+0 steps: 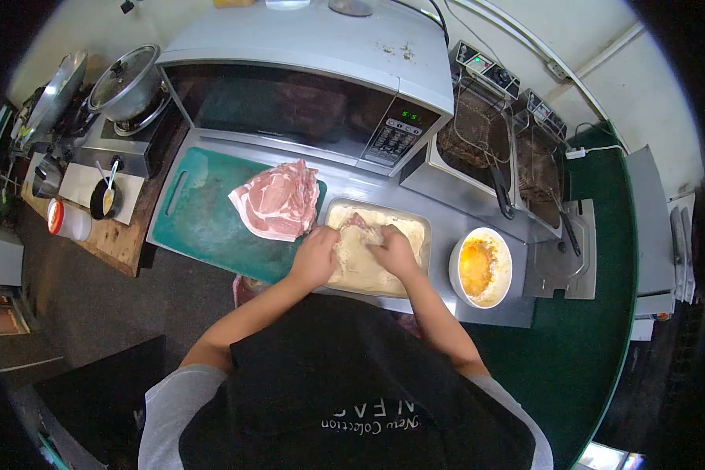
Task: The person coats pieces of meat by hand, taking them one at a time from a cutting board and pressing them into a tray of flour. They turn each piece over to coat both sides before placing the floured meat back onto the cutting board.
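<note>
A shallow metal tray (428,254) of pale flour or breading (368,276) lies in front of me. In it is a slice of raw meat (356,222), mostly coated, with some pink showing at its far end. My left hand (316,254) is closed at the slice's left side, over the tray's left rim. My right hand (394,252) is closed on the right side, fingertips dusted with flour. Left of the tray, a stack of raw pork slices (276,200) rests on a green cutting board (204,215).
A white bowl (506,274) of yellow egg mixture stands right of the tray. Behind are a microwave (282,98) and a fryer (478,141) with basket handles jutting toward me. At left sit a lidded pot (127,86) on a stove and a small black bowl (102,205) with spoons.
</note>
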Demonstrator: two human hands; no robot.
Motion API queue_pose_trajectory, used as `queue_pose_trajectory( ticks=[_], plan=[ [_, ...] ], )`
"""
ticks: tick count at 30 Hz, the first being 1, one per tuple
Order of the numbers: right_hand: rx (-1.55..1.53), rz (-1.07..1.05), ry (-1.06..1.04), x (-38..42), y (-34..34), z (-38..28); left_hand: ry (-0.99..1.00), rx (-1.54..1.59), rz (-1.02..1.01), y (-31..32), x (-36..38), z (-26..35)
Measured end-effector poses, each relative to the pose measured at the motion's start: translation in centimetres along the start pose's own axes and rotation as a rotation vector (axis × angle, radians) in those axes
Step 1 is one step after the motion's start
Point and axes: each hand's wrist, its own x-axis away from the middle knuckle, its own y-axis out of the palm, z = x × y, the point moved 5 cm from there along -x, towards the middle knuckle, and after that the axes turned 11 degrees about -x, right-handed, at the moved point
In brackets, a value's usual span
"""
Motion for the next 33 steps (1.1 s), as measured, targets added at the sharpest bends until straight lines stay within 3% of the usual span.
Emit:
queue_pose_trajectory(
  ticks=[4, 7, 19, 23, 29, 33],
  plan=[
    [-0.066, -0.024, 0.071, 0.8, 0.0, -0.2, -0.024, -0.014, -0.003, -0.2, 0.1, 0.1],
    [0.044, 0.077, -0.060, 1.0, -0.4, -0.1, -0.025, -0.016, -0.013, -0.2, 0.1, 0.0],
    [0.378, 0.192, -0.047, 2.4, -7.5, -4.9, 0.005, 0.041, 0.010, -0.1, 0.1, -0.1],
    [0.440, 0.280, -0.097, 2.9, -5.8, -4.5, 0.006, 0.016, -0.002, -0.2, 0.0, 0.0],
    [0.295, -0.065, -0.058, 3.6, 4.3, -2.2, -0.028, -0.004, 0.007, 0.0, 0.2, -0.1],
    [0.075, -0.271, -0.073, 3.6, 2.1, -5.2, -0.007, -0.009, 0.043, 0.4, 0.4, -0.5]
  ],
)
